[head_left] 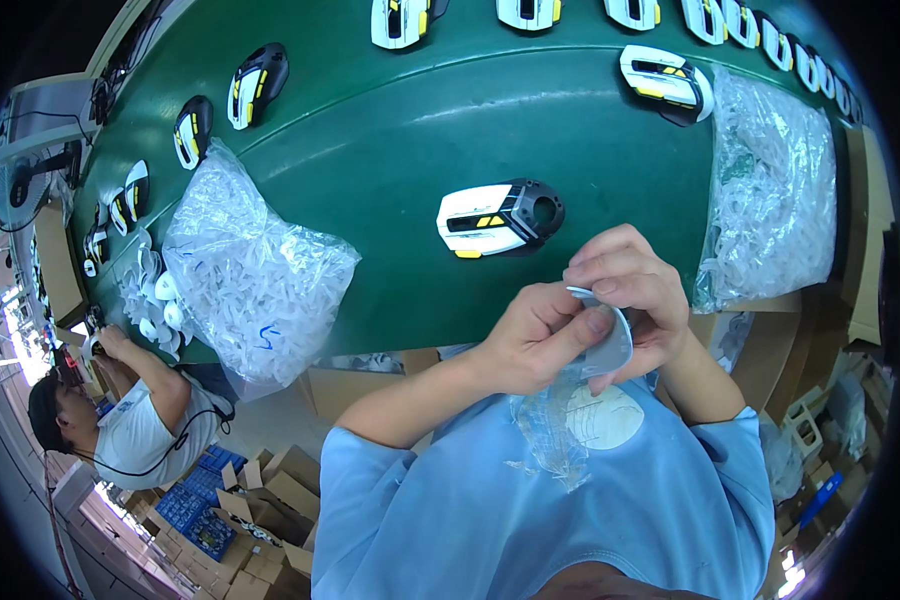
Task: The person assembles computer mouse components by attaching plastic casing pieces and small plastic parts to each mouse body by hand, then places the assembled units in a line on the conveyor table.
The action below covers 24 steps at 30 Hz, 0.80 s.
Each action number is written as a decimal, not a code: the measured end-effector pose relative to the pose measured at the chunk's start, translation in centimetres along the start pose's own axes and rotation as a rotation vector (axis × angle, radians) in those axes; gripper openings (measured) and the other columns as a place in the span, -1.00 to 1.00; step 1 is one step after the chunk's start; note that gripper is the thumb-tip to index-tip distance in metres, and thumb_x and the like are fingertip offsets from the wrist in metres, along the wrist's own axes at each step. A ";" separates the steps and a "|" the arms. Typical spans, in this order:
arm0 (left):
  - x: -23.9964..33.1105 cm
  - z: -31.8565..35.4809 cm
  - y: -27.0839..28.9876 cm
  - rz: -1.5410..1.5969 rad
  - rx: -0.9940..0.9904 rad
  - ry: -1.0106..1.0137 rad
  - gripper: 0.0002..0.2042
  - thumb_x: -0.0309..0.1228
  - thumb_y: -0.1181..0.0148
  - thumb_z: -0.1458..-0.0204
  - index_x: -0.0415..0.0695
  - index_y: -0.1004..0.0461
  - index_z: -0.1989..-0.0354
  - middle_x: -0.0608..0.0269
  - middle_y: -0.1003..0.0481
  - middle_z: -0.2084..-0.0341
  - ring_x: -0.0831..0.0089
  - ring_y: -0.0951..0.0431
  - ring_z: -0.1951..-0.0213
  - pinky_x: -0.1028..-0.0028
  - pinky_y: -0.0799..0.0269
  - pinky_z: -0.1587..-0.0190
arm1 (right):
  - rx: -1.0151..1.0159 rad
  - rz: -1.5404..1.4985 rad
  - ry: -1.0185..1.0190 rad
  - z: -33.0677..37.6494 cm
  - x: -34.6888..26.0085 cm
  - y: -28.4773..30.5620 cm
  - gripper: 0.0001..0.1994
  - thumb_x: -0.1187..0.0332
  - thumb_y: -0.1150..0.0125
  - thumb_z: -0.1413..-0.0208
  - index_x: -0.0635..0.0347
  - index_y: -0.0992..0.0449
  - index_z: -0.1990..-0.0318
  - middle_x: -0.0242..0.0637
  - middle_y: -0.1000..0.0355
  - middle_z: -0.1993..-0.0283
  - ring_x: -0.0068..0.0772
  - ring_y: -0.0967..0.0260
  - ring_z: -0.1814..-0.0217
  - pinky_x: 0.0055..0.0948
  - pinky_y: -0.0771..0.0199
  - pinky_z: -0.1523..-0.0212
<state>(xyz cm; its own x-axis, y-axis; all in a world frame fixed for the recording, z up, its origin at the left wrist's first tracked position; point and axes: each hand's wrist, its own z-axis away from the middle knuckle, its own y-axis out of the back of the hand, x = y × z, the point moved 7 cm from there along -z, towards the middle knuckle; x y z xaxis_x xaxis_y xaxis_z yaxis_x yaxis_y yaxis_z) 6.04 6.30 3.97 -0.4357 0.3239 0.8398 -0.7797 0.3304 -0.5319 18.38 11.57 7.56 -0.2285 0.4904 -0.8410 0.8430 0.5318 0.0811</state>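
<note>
The green surface [390,150] has its near edge just in front of the person's body, running between a clear plastic bag of small white parts [260,270] at left and a second clear bag [770,190] at right. The left bag overhangs that edge. Between the bags, green shows on both sides of a white-and-black housing with yellow accents [500,217], and a wide stretch reaches beyond it to a curved line. More such housings [255,85] stand along the far side and left; one, a separate housing [665,82], lies beside the right bag's far corner.

A thin, curved, pale grey plastic piece [610,345] is held up near the surface's near edge, before the chest. Its long axis slants from upper left to lower right, the broader rounded end low; which face is outermost cannot be told. The left hand [532,340] pinches it, thumb laid against its face; the right hand [650,300] grasps its upper and right margins with bent fingers.

The nearest housing lies just beyond the hands, its long axis roughly left to right, white end leftward, black end with a round hole rightward.
</note>
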 end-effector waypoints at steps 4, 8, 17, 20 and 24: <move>-1.5 -0.4 -1.1 0.167 -0.083 0.085 -0.69 -0.27 -0.04 -0.54 -0.26 -0.61 0.11 0.32 -0.63 0.35 0.62 -0.55 0.29 0.50 -0.48 0.19 | 0.000 -0.004 0.004 0.1 0.6 0.9 -0.18 -0.02 -0.81 0.32 0.26 -0.63 -0.10 -0.02 -0.65 -0.09 -0.10 -0.55 0.04 -0.22 -0.52 0.04; 1.3 0.0 1.6 -0.340 0.028 -0.129 -0.69 -0.13 -0.38 -0.28 -0.18 -0.62 0.22 0.28 -0.61 0.41 0.45 -0.57 0.37 0.43 -0.49 0.23 | 0.131 -0.112 -0.058 -1.7 2.1 3.3 -0.17 -0.01 -0.80 0.37 0.27 -0.63 -0.10 -0.08 -0.66 -0.08 -0.17 -0.52 0.07 -0.29 -0.51 0.07; 5.3 0.1 8.4 -1.576 0.398 -0.284 -0.22 0.08 -0.64 0.19 -0.12 -0.58 -0.18 0.18 -0.54 -0.08 0.11 -0.39 -0.11 0.13 -0.29 -0.18 | -0.281 0.412 -0.279 -4.5 7.0 2.1 -0.35 0.07 -0.70 0.20 0.19 -0.66 -0.06 -0.33 -0.66 -0.04 -0.23 -0.42 0.12 -0.32 -0.50 0.09; 3.9 0.2 8.9 -1.570 0.413 -0.318 -0.27 -0.01 -0.64 0.22 -0.10 -0.60 -0.16 0.24 -0.55 -0.07 0.11 -0.40 -0.08 0.13 -0.26 -0.20 | -0.380 0.469 -0.258 -4.6 8.0 0.9 -0.37 0.04 -0.69 0.18 0.17 -0.66 -0.04 -0.35 -0.67 -0.05 -0.22 -0.39 0.14 -0.30 -0.49 0.07; 4.1 0.1 9.2 -1.508 0.443 -0.307 -0.31 -0.05 -0.64 0.22 -0.07 -0.61 -0.14 0.27 -0.57 -0.04 0.14 -0.41 -0.08 0.14 -0.26 -0.18 | -0.406 0.519 -0.303 -4.7 7.9 0.8 -0.40 -0.02 -0.65 0.15 0.13 -0.67 -0.02 -0.39 -0.68 -0.08 -0.22 -0.40 0.13 -0.28 -0.47 0.06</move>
<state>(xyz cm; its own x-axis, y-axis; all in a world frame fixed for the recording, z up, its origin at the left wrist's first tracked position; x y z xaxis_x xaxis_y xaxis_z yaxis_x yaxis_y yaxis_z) -2.91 10.54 2.52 0.7898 -0.2458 0.5620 -0.6001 -0.1204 0.7908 14.98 19.13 3.44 0.3468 0.5671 -0.7471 0.5457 0.5259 0.6525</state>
